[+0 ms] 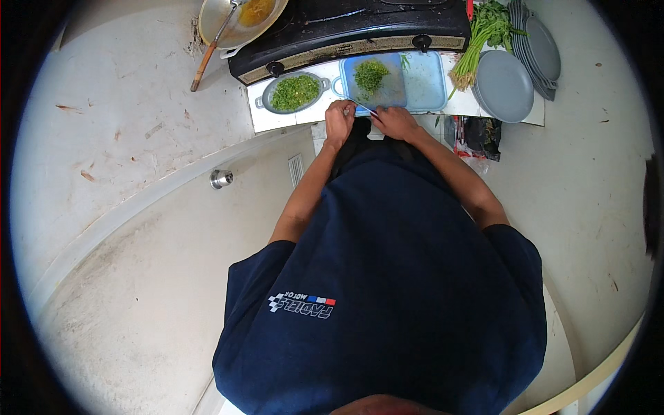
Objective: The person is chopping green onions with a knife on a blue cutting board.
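My right hand [395,123] holds a knife [365,107] by its dark red handle at the near edge of a blue plastic cutting board [397,93]. The blade points up and left towards my left hand [340,122], whose fingers are bent close together by the board's near left corner; whether they pinch anything is too small to tell. Chopped green herbs [370,75] lie heaped on the board's left half, with a few leaves further right. Left of the board, a grey oval dish [265,98] holds more chopped greens [295,93].
Behind the board stands a black gas stove [353,31]. A wok [207,26] with a wooden-handled utensil [211,50] rests at its left. Uncut leafy stalks [472,52], grey plates [504,85] and more stacked plates [542,46] are at the right. Plastic bags [480,137] hang below.
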`<state>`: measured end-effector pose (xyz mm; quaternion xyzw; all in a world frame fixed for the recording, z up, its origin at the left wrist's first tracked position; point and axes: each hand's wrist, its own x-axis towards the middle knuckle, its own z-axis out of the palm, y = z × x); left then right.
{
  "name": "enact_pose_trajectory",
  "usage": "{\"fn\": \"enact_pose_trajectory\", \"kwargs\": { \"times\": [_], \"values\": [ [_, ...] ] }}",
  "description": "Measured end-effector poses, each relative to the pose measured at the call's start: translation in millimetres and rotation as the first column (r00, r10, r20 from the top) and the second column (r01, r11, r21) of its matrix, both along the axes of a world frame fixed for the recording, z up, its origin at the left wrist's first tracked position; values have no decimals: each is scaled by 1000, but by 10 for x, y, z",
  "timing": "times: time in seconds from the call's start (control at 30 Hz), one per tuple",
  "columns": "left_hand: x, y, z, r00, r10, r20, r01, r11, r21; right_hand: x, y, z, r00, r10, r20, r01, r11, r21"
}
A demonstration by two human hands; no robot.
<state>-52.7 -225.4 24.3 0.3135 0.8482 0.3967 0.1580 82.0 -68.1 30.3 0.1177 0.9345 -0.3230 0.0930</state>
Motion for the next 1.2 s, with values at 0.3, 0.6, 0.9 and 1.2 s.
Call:
{"fn": "enact_pose_trajectory", "kwargs": {
  "times": [0.3,0.6,0.9,1.2],
  "values": [
    [55,-39,17,982,-87,-166,80,996,-46,-126,-71,-95,1000,18,20,-19,998,62],
    [58,-17,22,995,-45,-87,46,999,11,-79,-27,-120,1000,-14,3,14,998,69],
    [36,3,11,998,-9,-54,9,1000,-3,-40,-126,-128,1000,-11,-17,11,999,34],
    [19,10,-4,999,17,-39,-16,999,31,-139,-155,-129,1000,-3,11,2,998,66]
  ]
}}
